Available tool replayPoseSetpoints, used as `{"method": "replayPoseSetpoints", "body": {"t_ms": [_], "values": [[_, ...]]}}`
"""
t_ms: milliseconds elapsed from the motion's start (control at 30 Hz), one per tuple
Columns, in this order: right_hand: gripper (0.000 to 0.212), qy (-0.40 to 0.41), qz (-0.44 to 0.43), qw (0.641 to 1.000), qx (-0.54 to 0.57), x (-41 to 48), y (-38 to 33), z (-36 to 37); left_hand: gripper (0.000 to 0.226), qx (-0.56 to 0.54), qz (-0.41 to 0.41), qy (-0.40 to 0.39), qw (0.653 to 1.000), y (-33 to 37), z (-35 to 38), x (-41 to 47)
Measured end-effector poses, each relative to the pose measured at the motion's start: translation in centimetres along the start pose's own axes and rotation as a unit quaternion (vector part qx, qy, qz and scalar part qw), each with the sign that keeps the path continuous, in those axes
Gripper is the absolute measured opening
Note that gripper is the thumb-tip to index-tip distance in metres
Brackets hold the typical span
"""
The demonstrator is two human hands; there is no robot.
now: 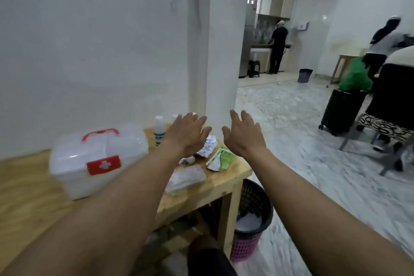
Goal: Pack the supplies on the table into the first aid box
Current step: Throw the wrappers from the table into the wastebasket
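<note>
Both our forearms reach out over the wooden table (226, 182), our left hand (186, 135) and right hand (243, 135) hovering palm-down with fingers spread, gripping nothing. Beneath them lie blurred packets (220, 158), partly hidden by our left hand. Left of them sits the closed first aid box (98, 161), long side facing us, red handle running left-right; a bottle (159, 130) stands behind.

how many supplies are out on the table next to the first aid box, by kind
Bottles: 1 clearly visible, a white-capped bottle; a second cap behind the left hand may be another, too hidden to tell.
Paper packets: 2, a white packet and a green-and-white packet.
Clear flat pack: 1.
Small white item under the left hand: 1.
Total: 5 sure.
</note>
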State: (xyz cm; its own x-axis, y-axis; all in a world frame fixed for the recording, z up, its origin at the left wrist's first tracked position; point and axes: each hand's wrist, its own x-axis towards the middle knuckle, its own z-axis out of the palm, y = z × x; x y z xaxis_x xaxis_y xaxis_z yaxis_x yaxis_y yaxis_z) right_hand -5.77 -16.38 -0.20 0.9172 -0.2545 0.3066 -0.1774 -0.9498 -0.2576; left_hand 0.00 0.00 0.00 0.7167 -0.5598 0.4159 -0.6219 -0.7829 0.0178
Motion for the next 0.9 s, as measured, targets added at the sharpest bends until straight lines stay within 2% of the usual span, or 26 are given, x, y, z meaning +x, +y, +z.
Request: {"method": "replayPoseSetpoints", "body": {"t_ms": [267, 433, 667, 800, 900], "values": [[0.066, -0.075, 0.06, 0.995, 0.001, -0.2, 3.2, 4.5, 0.038, 0.059, -0.014, -0.093, 0.994, 1.2, 4.6, 1.8], [0.074, -0.129, 0.095, 0.987, -0.014, -0.3, 3.9, 6.5, 0.025, 0.079, -0.071, -0.13, 0.986, 1.9, 6.3, 2.9], [0.052, -0.158, 0.159, 0.972, 0.065, 0.5, 4.5, 7.3, 0.02, 0.034, -0.153, -0.146, 0.977, 2.0, 8.0, 3.7], [0.045, -0.148, 0.188, 0.965, 0.111, 0.9, 4.7, 7.4, 0.015, -0.002, -0.178, -0.161, 0.971, 2.3, 8.2, 4.3], [0.035, -0.147, 0.217, 0.952, 0.158, 1.4, 5.1, 7.5, 0.02, -0.031, -0.191, -0.173, 0.966, 2.5, 8.4, 4.9]]}}
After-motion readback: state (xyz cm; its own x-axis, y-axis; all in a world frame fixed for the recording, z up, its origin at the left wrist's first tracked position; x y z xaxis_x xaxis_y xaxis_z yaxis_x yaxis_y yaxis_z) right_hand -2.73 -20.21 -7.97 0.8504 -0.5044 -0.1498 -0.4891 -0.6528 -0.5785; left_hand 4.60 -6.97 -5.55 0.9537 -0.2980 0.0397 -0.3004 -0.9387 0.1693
